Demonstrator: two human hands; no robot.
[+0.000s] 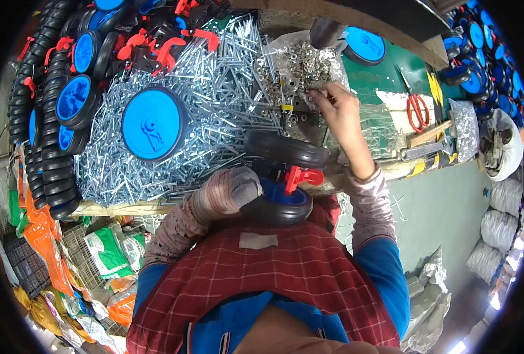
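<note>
My left hand [226, 192], in a grey knit glove, grips a black rubber wheel with a blue hub [281, 203] close to my chest. A red plastic bracket [300, 177] joins it to a second black wheel [285, 148] above. My bare right hand [339, 109] reaches out over a clear bag of small silver washers and nuts [300, 65], fingers pinched at the small metal parts; whether it holds one I cannot tell.
A big heap of silver bolts [215, 118] covers the bench, with a blue-hubbed wheel [153, 124] lying on it. Stacked wheels [49, 118] and red brackets [167, 44] sit left and top. Red-handled scissors [417, 111], a hammer [433, 133] and a wrench [424, 150] lie to the right.
</note>
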